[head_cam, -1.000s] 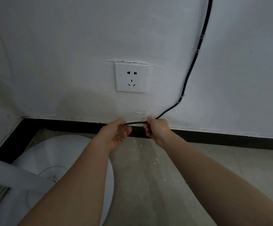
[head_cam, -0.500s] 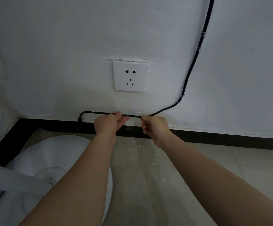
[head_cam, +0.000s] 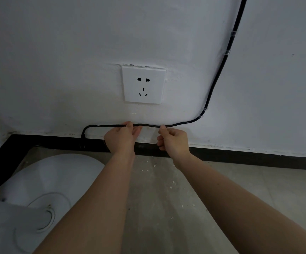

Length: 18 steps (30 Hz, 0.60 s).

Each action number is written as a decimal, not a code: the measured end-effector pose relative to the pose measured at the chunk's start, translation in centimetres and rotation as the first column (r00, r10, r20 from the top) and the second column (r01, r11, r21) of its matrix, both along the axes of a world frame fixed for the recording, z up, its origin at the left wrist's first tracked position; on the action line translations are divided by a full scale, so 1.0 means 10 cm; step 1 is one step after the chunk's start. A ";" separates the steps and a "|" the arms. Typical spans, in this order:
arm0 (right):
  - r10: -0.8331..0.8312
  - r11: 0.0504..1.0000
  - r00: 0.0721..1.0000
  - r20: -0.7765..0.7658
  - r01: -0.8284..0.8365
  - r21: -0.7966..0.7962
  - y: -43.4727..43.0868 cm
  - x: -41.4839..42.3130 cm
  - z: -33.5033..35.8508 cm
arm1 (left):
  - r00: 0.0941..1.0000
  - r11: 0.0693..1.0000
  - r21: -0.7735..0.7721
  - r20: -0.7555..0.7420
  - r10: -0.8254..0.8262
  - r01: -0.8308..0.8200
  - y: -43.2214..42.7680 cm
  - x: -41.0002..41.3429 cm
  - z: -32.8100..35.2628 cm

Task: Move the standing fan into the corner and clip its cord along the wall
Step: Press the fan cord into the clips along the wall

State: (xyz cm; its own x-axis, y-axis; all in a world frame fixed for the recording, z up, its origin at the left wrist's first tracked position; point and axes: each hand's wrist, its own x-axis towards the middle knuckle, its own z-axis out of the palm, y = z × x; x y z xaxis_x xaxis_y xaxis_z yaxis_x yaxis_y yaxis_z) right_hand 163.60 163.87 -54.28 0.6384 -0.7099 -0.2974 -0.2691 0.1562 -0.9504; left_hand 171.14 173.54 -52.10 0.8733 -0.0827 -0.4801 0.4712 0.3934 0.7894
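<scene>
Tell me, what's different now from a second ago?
The left hand and right hand rose a little and spread apart, drawing the cord level along the wall under the socket; its drooping left end now shows. Both still pinch it; the clips and fan base stayed put.

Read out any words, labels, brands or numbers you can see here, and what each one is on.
None readable.
The wall socket shows only pin holes, no brand or rating.
The cord, the clear clips and the fan base show no print at this sharpness.
</scene>
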 end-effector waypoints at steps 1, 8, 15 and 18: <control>0.006 1.000 1.000 0.002 -0.006 0.010 0.00 0.01 0.00 | 1.000 1.000 -0.001 -0.002 0.006 -0.006 -0.01 -0.01 0.00; -0.007 0.994 1.000 0.029 0.004 0.110 0.00 0.07 0.03 | 0.999 0.999 0.026 0.038 0.039 -0.040 -0.03 -0.03 -0.02; -0.021 0.993 0.999 0.027 0.017 0.113 -0.01 0.08 0.02 | 0.995 0.998 0.051 0.100 0.022 -0.027 -0.02 -0.06 0.02; -0.047 0.988 0.998 0.030 0.042 0.149 0.00 0.09 0.03 | 0.990 0.996 0.088 0.141 0.001 -0.013 -0.04 -0.09 0.03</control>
State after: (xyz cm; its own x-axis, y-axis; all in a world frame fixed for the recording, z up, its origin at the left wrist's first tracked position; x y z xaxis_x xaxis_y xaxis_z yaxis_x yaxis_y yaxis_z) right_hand 164.51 163.85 -54.03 0.6187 -0.6874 -0.3804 -0.2276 0.3066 -0.9242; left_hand 170.21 173.16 -51.79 0.9333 -0.0390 -0.3571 0.3500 0.3222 0.8796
